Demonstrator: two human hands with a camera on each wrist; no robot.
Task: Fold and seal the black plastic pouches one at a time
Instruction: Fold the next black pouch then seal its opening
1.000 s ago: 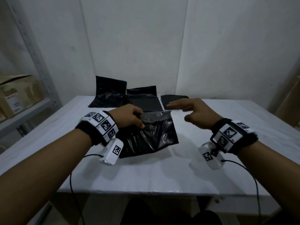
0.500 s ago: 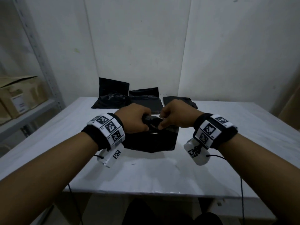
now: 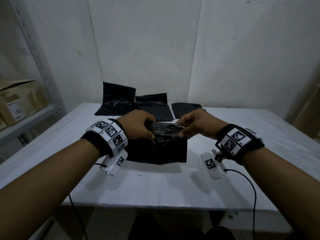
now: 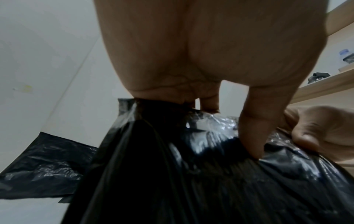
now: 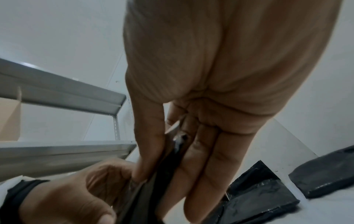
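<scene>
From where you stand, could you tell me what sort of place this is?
Probably a small packing or storage room. A plain white table carries a batch of black plastic pouches against a bare wall, and grey metal shelving on the left holds a brown cardboard box.

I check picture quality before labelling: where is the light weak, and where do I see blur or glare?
Head view: dim overall, walls bend toward the edges, the pouch is nearly featureless black. Left wrist view: white glare on the pouch's wrinkles, the left hand is soft, out of focus. Right wrist view: the right hand is blurred, the shelf also soft.
</scene>
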